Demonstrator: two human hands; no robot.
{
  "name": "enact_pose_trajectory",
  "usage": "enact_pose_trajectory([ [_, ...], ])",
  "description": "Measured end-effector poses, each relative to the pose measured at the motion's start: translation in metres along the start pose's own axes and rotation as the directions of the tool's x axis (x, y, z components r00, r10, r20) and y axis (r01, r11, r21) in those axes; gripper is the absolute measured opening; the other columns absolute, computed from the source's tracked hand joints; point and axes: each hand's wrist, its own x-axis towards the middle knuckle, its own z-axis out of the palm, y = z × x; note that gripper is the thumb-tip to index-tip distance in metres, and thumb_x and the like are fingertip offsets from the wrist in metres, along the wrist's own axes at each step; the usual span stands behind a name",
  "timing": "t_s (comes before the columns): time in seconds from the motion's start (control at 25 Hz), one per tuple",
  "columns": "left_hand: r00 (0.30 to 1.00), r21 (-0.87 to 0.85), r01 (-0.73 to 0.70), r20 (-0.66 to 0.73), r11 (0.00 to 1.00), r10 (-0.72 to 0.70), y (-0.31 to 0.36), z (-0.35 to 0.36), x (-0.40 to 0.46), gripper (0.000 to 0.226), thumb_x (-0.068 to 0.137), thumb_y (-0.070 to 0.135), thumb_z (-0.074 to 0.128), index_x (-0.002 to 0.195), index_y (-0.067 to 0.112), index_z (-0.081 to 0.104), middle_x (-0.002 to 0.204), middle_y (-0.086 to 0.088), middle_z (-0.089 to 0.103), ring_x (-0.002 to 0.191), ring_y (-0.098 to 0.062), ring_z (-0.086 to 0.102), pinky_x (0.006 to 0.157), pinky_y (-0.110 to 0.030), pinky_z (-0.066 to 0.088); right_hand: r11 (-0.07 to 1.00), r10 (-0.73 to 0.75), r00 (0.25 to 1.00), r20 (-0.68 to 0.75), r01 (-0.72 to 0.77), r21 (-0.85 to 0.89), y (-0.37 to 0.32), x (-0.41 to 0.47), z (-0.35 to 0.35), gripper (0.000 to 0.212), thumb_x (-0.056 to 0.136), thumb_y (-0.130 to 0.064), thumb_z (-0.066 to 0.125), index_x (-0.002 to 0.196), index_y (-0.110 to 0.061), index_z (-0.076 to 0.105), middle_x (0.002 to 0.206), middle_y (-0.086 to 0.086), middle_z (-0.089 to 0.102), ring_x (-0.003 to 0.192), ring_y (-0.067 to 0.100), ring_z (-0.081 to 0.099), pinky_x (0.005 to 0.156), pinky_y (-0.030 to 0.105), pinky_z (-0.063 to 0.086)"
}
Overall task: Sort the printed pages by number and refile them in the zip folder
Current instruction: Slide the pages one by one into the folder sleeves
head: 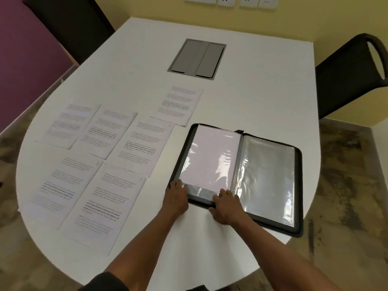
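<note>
Head view looks down on a white counter (241, 97) where a black zip folder (298, 185) lies open, right in front of both hands. Its left side holds a clear sleeve (207, 158) with a white sheet inside, blank face up, the sheet stopping short of the sleeve's near edge; its right side shows glossy sleeves (268, 177) whose contents cannot be made out. Left hand (176, 196) rests on the folder's near left corner, fingers laid fairly flat on the sleeve's edge. Right hand (225, 206) sits just beside it to the right, at the near edge by the spine, fingertips bent onto the plastic; whether they pinch the sleeve or only press it cannot be told. Six printed pages lie face up on the counter: two (105, 204) side by side to the left of the left hand, three (105, 131) in a slightly overlapping row beyond those, and one (178, 105) alone beyond the folder's far left corner. Farther out from the hands a grey cable hatch (197, 58) is set into the counter, and a dark chair (346, 76) stands beyond the right hand.
</note>
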Motion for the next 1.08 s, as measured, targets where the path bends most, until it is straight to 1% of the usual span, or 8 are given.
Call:
enact_pose_trajectory([
  [0.24, 0.994, 0.057, 0.036, 0.106, 0.998, -0.042, 0.003, -0.006, -0.002, 0.053, 0.095, 0.027, 0.053, 0.146, 0.021, 0.037, 0.159, -0.006, 0.023, 0.142, -0.03, 0.027, 0.111, -0.044, 0.033, 0.998, -0.061, 0.994, -0.096, 0.061, 0.003, 0.003, 0.024, -0.004, 0.062, 0.099, -0.05, 0.038, 0.148, -0.011, 0.036, 0.159, 0.019, 0.023, 0.145, 0.038, 0.022, 0.113, 0.051, 0.029],
  [0.36, 1.0, 0.118, 0.02, -0.004, 0.993, -0.02, 0.008, -0.018, 0.005, 0.029, 0.098, 0.035, 0.045, 0.119, 0.019, 0.058, 0.131, -0.005, 0.056, 0.121, -0.024, 0.047, 0.097, -0.036, 0.041, 0.998, -0.052, 0.996, -0.077, 0.05, -0.025, -0.001, 0.03, -0.019, 0.057, 0.096, -0.052, 0.042, 0.136, -0.012, 0.051, 0.145, 0.017, 0.042, 0.13, 0.037, 0.041, 0.106, 0.048, 0.035],
  [0.44, 0.994, 0.086, 0.005, -0.111, 0.996, 0.005, 0.012, -0.032, 0.021, 0.03, 0.1, 0.039, 0.04, 0.103, 0.019, 0.063, 0.112, -0.001, 0.065, 0.108, -0.019, 0.054, 0.088, -0.031, 0.044, 0.999, -0.05, 0.992, -0.115, 0.049, -0.01, 0.001, 0.039, -0.038, 0.055, 0.095, -0.056, 0.044, 0.131, -0.016, 0.055, 0.134, 0.011, 0.053, 0.12, 0.032, 0.051, 0.103, 0.045, 0.037],
  [0.6, 0.949, -0.081, -0.031, -0.316, 0.996, 0.004, -0.012, -0.061, 0.1, 0.036, 0.101, 0.04, 0.047, 0.129, 0.02, 0.059, 0.13, 0.0, 0.061, 0.118, -0.019, 0.055, 0.099, -0.033, 0.048, 0.978, -0.05, 0.936, -0.349, 0.117, 0.175, 0.002, 0.096, -0.072, 0.06, 0.095, -0.057, 0.048, 0.146, -0.024, 0.045, 0.147, 0.005, 0.05, 0.13, 0.026, 0.051, 0.108, 0.04, 0.04],
  [0.68, 0.937, -0.072, -0.046, -0.349, 0.996, 0.018, -0.031, -0.075, 0.143, 0.043, 0.101, 0.038, 0.049, 0.139, 0.018, 0.052, 0.139, -0.005, 0.055, 0.128, -0.022, 0.049, 0.104, -0.037, 0.044, 0.929, -0.003, 0.918, -0.398, 0.149, 0.338, -0.005, 0.13, -0.086, 0.063, 0.094, -0.055, 0.054, 0.148, -0.024, 0.043, 0.148, 0.002, 0.05, 0.13, 0.023, 0.052, 0.107, 0.036, 0.042],
  [0.84, 0.899, -0.04, -0.023, -0.438, 0.999, 0.003, -0.067, -0.089, 0.228, 0.049, 0.097, 0.039, 0.057, 0.141, 0.018, 0.051, 0.142, -0.005, 0.053, 0.131, -0.023, 0.047, 0.106, -0.036, 0.041, 0.69, 0.205, 0.879, -0.431, 0.183, 0.7, -0.028, 0.216, -0.124, 0.047, 0.091, -0.041, 0.067, 0.132, -0.021, 0.058, 0.117, 0.0, 0.069, 0.101, 0.016, 0.067, 0.09, 0.028, 0.052],
  [0.96, 0.848, 0.114, -0.163, -0.492, 0.98, 0.198, -0.079, -0.093, 0.278, 0.048, 0.093, 0.04, 0.062, 0.134, 0.016, 0.056, 0.132, -0.005, 0.06, 0.124, -0.025, 0.051, 0.099, -0.038, 0.045, 0.531, 0.343, 0.843, -0.413, 0.189, 0.826, -0.043, 0.272, -0.147, 0.04, 0.091, -0.033, 0.067, 0.128, -0.019, 0.062, 0.096, -0.007, 0.07, 0.093, 0.012, 0.067, 0.089, 0.027, 0.051],
  [1.08, 0.809, 0.205, -0.284, -0.473, 0.937, 0.348, -0.079, -0.089, 0.311, 0.048, 0.089, 0.041, 0.066, 0.128, 0.013, 0.06, 0.116, -0.005, 0.068, 0.117, -0.029, 0.055, 0.094, -0.042, 0.045, 0.513, 0.399, 0.817, -0.417, 0.178, 0.84, -0.046, 0.31, -0.15, 0.04, 0.094, -0.032, 0.063, 0.131, -0.018, 0.061, 0.092, -0.007, 0.071, 0.086, 0.007, 0.061, 0.082, 0.019, 0.041],
])
